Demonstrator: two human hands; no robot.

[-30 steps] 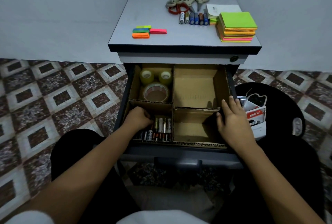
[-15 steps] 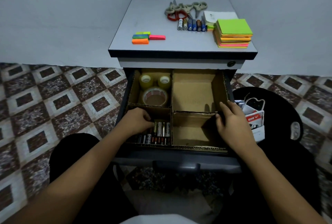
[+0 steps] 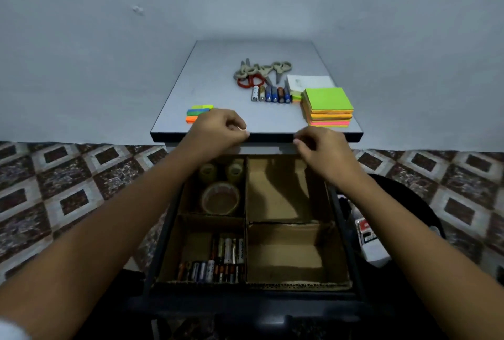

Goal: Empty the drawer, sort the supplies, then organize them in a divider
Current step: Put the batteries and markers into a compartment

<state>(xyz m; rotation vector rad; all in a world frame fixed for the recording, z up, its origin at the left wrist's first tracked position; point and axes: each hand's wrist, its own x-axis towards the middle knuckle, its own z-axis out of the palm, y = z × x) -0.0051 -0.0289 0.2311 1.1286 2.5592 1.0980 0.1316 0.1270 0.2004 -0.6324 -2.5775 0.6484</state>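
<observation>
The open drawer (image 3: 351, 233) holds a cardboard divider (image 3: 246, 219) with four compartments. Three tape rolls (image 3: 220, 197) lie in the back left one and several batteries (image 3: 218, 260) in the front left one. Both right compartments are bare. On the cabinet top (image 3: 218, 80) lie scissors (image 3: 259, 72), a row of batteries (image 3: 270, 94), a stack of sticky notes (image 3: 327, 106) and coloured flags (image 3: 197, 113). My left hand (image 3: 218, 129) hovers over the top's front edge beside the flags, fingers loosely curled, holding nothing I can see. My right hand (image 3: 321, 145) hovers at the front edge, likewise loosely curled.
A white paper (image 3: 311, 81) lies behind the sticky notes. A black round stool (image 3: 420, 203) stands right of the drawer with white packets (image 3: 373, 241) on it. Patterned floor tiles lie on both sides, and a plain wall stands behind the cabinet.
Both hands have lifted out of the drawer's front compartments and moved up to the cabinet top's front edge. My left hand now covers the pink flag pack. The view has tilted upward.
</observation>
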